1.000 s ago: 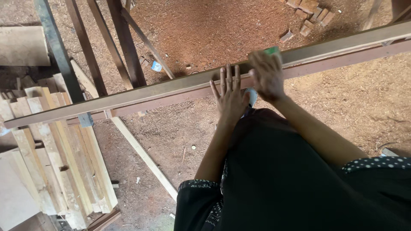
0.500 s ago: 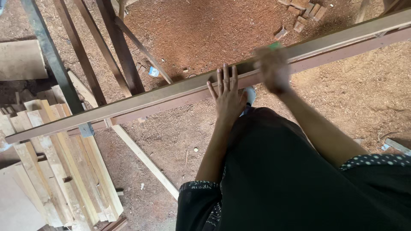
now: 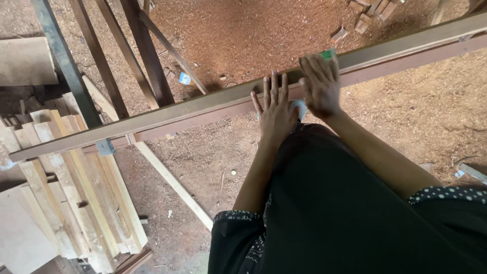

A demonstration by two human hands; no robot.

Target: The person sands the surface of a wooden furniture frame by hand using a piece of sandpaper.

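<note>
A long brown wooden beam (image 3: 167,114) runs across the view from lower left to upper right. My left hand (image 3: 275,109) lies flat on its near side, fingers spread and pointing up. Just to the right, my right hand (image 3: 319,83) presses a small green piece (image 3: 328,53) against the top of the beam; only a green corner shows past my fingertips. Below my hands, my black garment fills the lower right.
Stacked pale planks (image 3: 66,182) lie at the lower left. A thin loose strip (image 3: 172,185) rests on the sawdust floor (image 3: 253,30). Dark upright posts (image 3: 142,45) stand behind the beam. Small wood offcuts (image 3: 368,12) lie at the top right.
My right hand has slid along the beam with the green piece, blurred half a second ago and steady now. My left hand stays flat on the beam.
</note>
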